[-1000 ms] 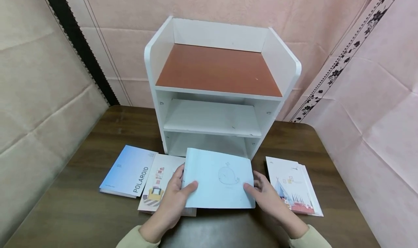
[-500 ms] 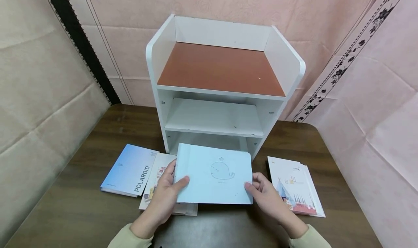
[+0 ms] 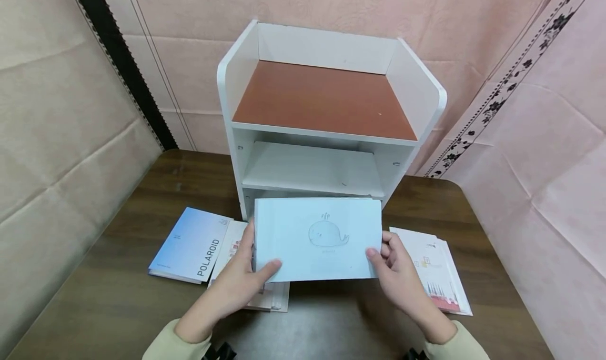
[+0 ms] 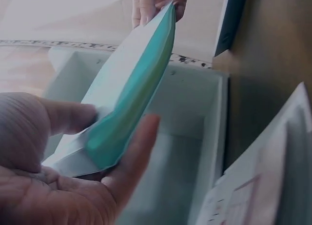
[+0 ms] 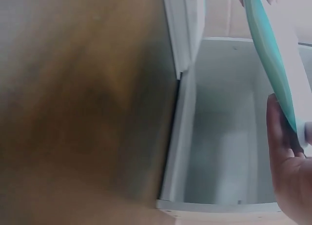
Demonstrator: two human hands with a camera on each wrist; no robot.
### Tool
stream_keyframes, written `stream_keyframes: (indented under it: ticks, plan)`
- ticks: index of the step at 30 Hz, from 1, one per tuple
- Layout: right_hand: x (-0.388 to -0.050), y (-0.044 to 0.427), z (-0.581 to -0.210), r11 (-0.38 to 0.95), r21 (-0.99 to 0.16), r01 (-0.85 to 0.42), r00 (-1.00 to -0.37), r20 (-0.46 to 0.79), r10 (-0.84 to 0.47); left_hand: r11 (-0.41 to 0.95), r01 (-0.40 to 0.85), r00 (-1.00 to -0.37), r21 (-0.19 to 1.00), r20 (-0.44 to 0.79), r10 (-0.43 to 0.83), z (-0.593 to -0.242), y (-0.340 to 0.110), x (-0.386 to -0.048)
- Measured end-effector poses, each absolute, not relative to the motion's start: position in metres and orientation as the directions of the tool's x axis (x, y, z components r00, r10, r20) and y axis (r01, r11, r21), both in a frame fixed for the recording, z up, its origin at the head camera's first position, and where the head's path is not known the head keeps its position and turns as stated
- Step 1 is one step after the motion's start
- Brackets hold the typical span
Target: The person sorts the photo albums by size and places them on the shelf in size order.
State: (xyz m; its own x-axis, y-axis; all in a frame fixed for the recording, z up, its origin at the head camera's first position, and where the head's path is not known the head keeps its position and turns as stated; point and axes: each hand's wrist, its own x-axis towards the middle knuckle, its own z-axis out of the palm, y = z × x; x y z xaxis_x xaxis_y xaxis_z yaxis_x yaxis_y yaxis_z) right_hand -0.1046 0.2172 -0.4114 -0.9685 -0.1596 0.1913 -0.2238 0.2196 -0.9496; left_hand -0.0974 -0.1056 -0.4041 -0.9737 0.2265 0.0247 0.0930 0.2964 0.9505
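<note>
A light blue book (image 3: 293, 244) with a whale drawing on its cover is held up between both hands, in front of the lower part of a white shelf (image 3: 310, 168). My left hand (image 3: 239, 281) grips its left side, thumb on the cover and fingers behind. My right hand (image 3: 400, 273) pinches the right edge near the lower corner. In the left wrist view the teal page edge of the book (image 4: 124, 108) faces the camera, between thumb and fingers. The right wrist view shows the book (image 5: 278, 59) tilted above the shelf's lower compartment (image 5: 224, 137).
On the brown table (image 3: 118, 297), a blue book marked POLAROID (image 3: 189, 244) lies at left, beside a partly covered white book (image 3: 279, 297). Several white booklets (image 3: 437, 270) lie at right. The shelf has a brown top board (image 3: 322, 97). Pink cloth (image 3: 322, 2) hangs behind it.
Both hands have raised the blue book toward the shelf, and its cover now faces the head camera more squarely. It hides more of the lowest compartment. The other books stay where they were.
</note>
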Motion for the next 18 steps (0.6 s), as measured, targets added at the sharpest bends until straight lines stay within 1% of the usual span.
stream_keyframes:
  ticks: [2, 5, 9, 12, 14, 16, 18]
  plan:
    - [-0.106, 0.217, -0.406, 0.229, -0.936, -0.268, -0.958, 0.234, -0.165, 0.351, 0.104, -0.972, 0.930, 0.019, 0.236, -0.399, -0.108, -0.098]
    - [-0.107, 0.217, -0.398, 0.241, -0.916, -0.321, -0.943, 0.286, -0.169, 0.397, 0.118, -0.969, 0.910, 0.017, 0.248, -0.391, -0.108, -0.099]
    - [-0.110, 0.217, -0.390, 0.261, -0.883, -0.389, -0.919, 0.356, -0.166, 0.436, 0.163, -0.967, 0.885, 0.056, 0.247, -0.380, -0.106, -0.101]
    - [-0.113, 0.216, -0.383, 0.267, -0.851, -0.452, -0.891, 0.419, -0.173, 0.449, 0.213, -0.967, 0.868, 0.120, 0.225, -0.372, -0.104, -0.103]
    - [-0.116, 0.216, -0.378, 0.264, -0.832, -0.488, -0.873, 0.457, -0.173, 0.450, 0.258, -0.962, 0.855, 0.185, 0.201, -0.367, -0.103, -0.104]
    - [-0.119, 0.216, -0.372, 0.265, -0.817, -0.513, -0.859, 0.485, -0.166, 0.438, 0.322, -0.946, 0.839, 0.266, 0.185, -0.363, -0.101, -0.105]
    - [-0.123, 0.216, -0.365, 0.266, -0.807, -0.527, -0.850, 0.505, -0.149, 0.436, 0.399, -0.917, 0.807, 0.360, 0.172, -0.358, -0.098, -0.106]
